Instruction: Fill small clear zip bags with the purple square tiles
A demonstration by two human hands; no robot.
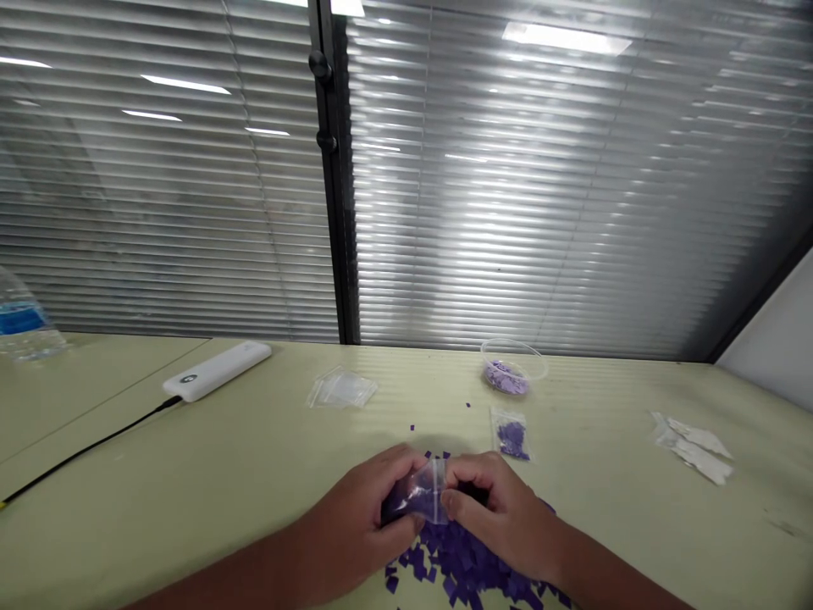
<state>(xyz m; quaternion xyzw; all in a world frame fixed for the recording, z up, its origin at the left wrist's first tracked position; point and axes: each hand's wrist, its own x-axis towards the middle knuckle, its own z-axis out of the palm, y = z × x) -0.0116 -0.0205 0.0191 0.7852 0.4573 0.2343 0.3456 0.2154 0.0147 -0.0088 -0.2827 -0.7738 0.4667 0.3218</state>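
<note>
Between my hands is a small clear zip bag (420, 496) with purple bits inside, held above the table. My left hand (374, 508) wraps round the bag's filled body. My right hand (501, 508) pinches the bag near its zip strip, thumb and fingers closed on that end. Below lies a heap of small purple paper pieces (470, 563), partly covered by my right hand and wrist. Just beyond my right hand, a second zip bag (511, 436) with purple pieces lies flat on the table.
Flat clear bags (343, 387) lie left of centre. A clear round container (508, 377) holds pale purple pieces at the back. A white device (219, 371) with a black cable (95, 449), a water bottle (25, 318) and torn white scraps (695, 447) lie further out. Window blinds rise behind.
</note>
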